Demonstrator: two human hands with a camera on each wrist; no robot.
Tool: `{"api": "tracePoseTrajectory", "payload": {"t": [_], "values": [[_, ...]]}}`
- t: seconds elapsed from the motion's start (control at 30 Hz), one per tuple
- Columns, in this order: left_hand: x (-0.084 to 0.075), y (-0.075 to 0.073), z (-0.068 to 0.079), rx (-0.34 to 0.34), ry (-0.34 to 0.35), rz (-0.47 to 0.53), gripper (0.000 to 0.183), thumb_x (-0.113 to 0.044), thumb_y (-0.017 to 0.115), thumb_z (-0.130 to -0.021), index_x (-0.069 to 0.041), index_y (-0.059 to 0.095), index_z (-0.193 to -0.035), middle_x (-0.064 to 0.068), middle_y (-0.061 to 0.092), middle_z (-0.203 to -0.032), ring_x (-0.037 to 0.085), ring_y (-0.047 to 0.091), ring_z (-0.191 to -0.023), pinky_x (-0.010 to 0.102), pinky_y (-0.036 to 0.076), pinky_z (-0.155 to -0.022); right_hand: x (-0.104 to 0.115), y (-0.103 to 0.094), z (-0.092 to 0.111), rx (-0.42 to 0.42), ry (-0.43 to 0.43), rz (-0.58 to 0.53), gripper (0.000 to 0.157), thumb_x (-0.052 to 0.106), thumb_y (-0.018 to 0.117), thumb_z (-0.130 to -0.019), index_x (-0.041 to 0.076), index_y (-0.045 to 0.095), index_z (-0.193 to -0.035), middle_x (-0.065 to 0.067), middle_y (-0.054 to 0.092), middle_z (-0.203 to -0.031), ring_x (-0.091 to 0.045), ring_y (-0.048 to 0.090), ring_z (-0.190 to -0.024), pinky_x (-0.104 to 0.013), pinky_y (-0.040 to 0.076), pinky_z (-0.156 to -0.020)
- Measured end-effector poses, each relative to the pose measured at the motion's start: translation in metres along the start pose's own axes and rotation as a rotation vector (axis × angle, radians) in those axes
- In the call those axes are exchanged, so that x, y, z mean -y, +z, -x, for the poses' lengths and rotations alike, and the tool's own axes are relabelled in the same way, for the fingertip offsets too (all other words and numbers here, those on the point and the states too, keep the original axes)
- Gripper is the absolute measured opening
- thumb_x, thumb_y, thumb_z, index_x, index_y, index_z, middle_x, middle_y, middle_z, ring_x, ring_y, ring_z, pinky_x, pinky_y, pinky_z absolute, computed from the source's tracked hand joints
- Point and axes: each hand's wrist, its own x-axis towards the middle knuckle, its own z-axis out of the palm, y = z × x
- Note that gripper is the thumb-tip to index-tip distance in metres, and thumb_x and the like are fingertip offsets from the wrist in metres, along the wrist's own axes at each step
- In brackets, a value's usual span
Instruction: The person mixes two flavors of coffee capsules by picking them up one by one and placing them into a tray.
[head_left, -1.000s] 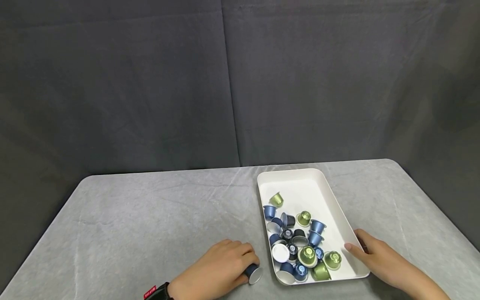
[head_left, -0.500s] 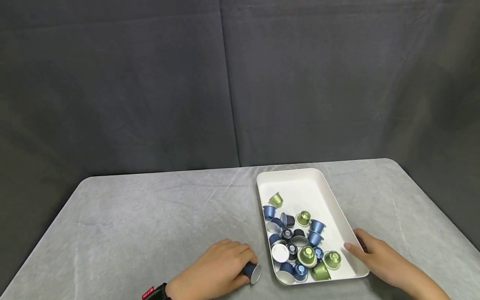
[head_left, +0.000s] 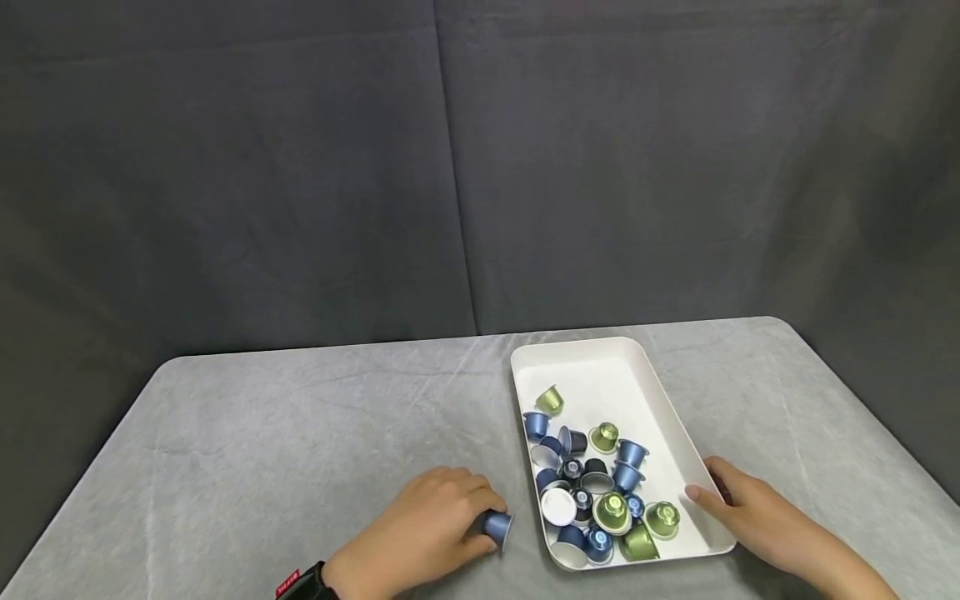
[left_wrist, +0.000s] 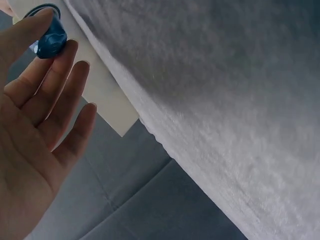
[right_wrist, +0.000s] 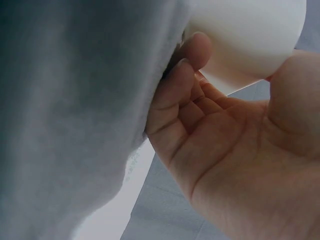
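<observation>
Between the thumb and fingers of my left hand, a blue coffee capsule is pinched just left of the tray, its rim facing right. In the left wrist view, the capsule shows its shiny blue body by the thumb tip, while the other fingers extend past it. My right hand grips the right wall of a white tray, thumb over the rim and fingers outside. The right wrist view shows those fingers curled beneath the tray's white side.
Blue, dark and green capsules lie jumbled in the tray's near half, among them a green capsule and a dark one. The grey table extends to the left, with a dark curtain behind its far edge.
The capsule in my left hand has turned: its silver lid faced forward before, and now its blue side shows. That hand has shifted slightly left. My right hand stays on the tray.
</observation>
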Motion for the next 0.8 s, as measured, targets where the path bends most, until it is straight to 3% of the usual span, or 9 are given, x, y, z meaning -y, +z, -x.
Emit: {"api": "tracePoseTrajectory", "payload": {"t": [0.2, 0.43, 0.67, 0.8], "values": [[0.005, -0.011, -0.002, -0.063, -0.037, -0.02, 0.026, -0.032, 0.082, -0.082, -0.018, 0.075, -0.103, -0.01, 0.065, -0.096, 0.006, 0.061, -0.088, 0.03, 0.051, -0.083, 0.0, 0.001, 0.0, 0.001, 0.002, -0.005, 0.039, 0.029, 0.057, -0.102, -0.003, 0.053, -0.123, -0.009, 0.065, -0.104, -0.019, 0.057, -0.089, -0.036, 0.049, -0.071], [0.006, -0.027, -0.015, -0.109, -0.072, -0.023, 0.027, -0.032, 0.081, -0.083, -0.019, 0.074, -0.106, -0.012, 0.061, -0.095, 0.006, 0.059, -0.086, 0.029, 0.051, -0.081, 0.0, 0.001, 0.001, -0.011, -0.012, 0.006, 0.03, 0.026, 0.057, -0.102, 0.0, 0.054, -0.115, -0.003, 0.06, -0.091, -0.018, 0.052, -0.082, -0.033, 0.045, -0.066], [0.004, -0.03, -0.038, -0.1, -0.104, 0.012, 0.029, -0.031, 0.08, -0.085, -0.021, 0.073, -0.111, -0.012, 0.059, -0.098, 0.006, 0.057, -0.088, 0.028, 0.05, -0.077, 0.0, 0.001, 0.002, -0.022, -0.024, 0.019, 0.028, 0.026, 0.058, -0.101, 0.0, 0.055, -0.113, -0.002, 0.059, -0.089, -0.018, 0.051, -0.081, -0.032, 0.044, -0.065], [0.003, -0.03, -0.051, -0.073, -0.128, 0.001, 0.032, -0.033, 0.078, -0.087, -0.022, 0.072, -0.116, -0.011, 0.063, -0.109, 0.01, 0.061, -0.102, 0.032, 0.05, -0.089, 0.0, 0.001, 0.001, -0.017, -0.017, 0.016, 0.029, 0.026, 0.057, -0.101, 0.0, 0.055, -0.114, -0.002, 0.06, -0.089, -0.017, 0.051, -0.081, -0.033, 0.045, -0.065]]}}
